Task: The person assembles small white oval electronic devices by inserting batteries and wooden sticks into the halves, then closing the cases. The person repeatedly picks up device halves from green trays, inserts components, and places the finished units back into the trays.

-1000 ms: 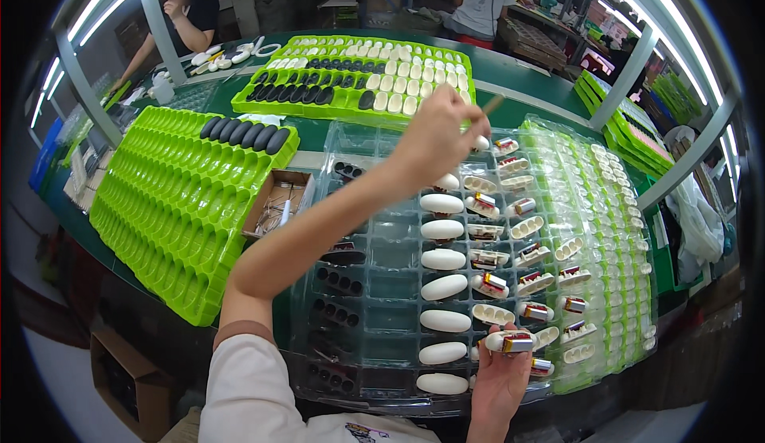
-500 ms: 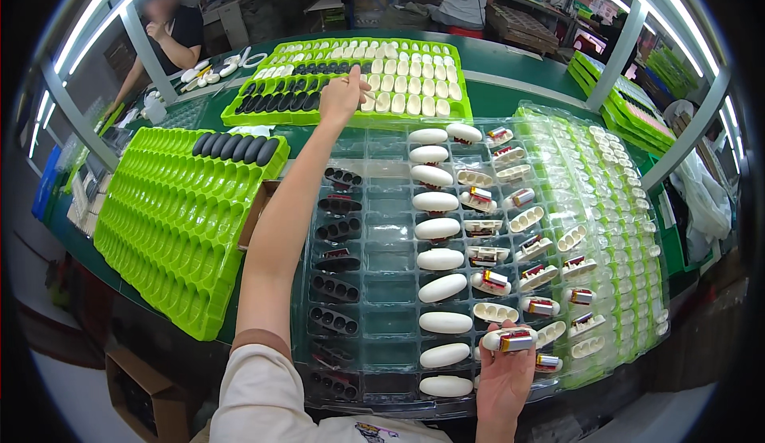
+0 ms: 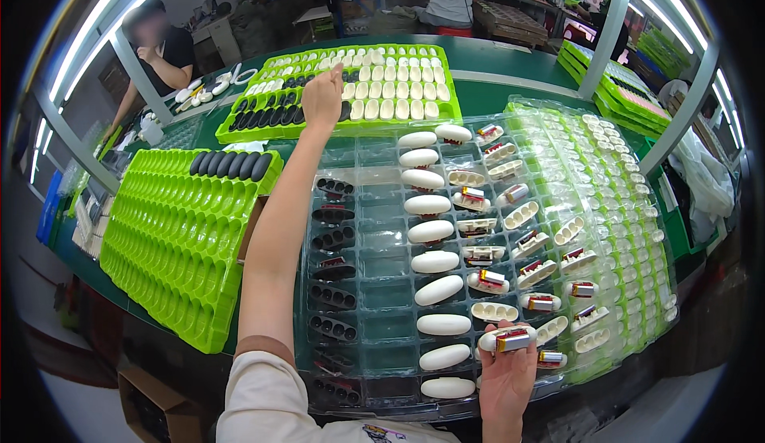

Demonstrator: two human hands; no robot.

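My left hand (image 3: 323,102) reaches over the far green tray (image 3: 263,132), above its rows of black and cream oval shells (image 3: 382,91). Its fingers are curled together; whatever they hold, if anything, is hidden behind them. Low on the right, my right hand (image 3: 508,379) grips a white oval shell with a silver battery and red wires (image 3: 510,339), held with its open side up. Beneath that hand lies a clear compartment tray (image 3: 386,323). It carries a column of closed white oval cases (image 3: 444,325), open white shells with batteries (image 3: 540,302) and black shells (image 3: 333,295).
A green tray (image 3: 171,236) on the left holds several black oval pieces (image 3: 231,164) along its top row. Clear sheets cover a green tray of white parts (image 3: 629,228) on the right. Stacked green trays (image 3: 613,92) stand behind. A person (image 3: 163,52) sits at the far left.
My left hand has shifted slightly left over the far tray, its fingers drawn closer together. The right hand keeps its hold on the white shell. The whole view has moved a little.
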